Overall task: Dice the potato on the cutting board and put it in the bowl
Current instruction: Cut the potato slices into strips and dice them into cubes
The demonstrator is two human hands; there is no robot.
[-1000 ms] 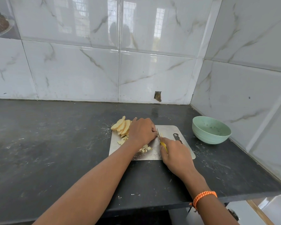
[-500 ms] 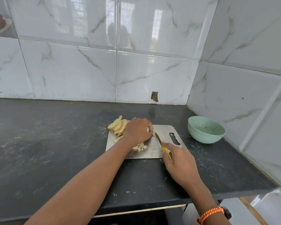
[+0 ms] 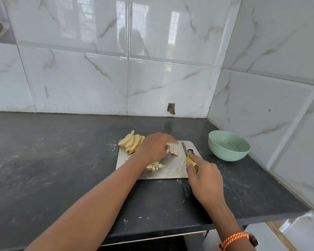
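Potato strips lie between my hands.
My left hand (image 3: 155, 147) rests open beside the strips (image 3: 174, 151); my right hand (image 3: 205, 175) grips the knife (image 3: 188, 156).

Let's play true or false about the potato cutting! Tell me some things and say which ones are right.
1. The right hand holds a knife with a yellow handle. True.
2. The green bowl is full of potato cubes. False: no potato shows in it.
3. Potato slices are stacked at the board's far left corner. True.
4. The bowl sits on the cutting board. False: it stands on the counter, right of the board.
5. The left hand holds the knife. False: it is over the board near some cut pieces.
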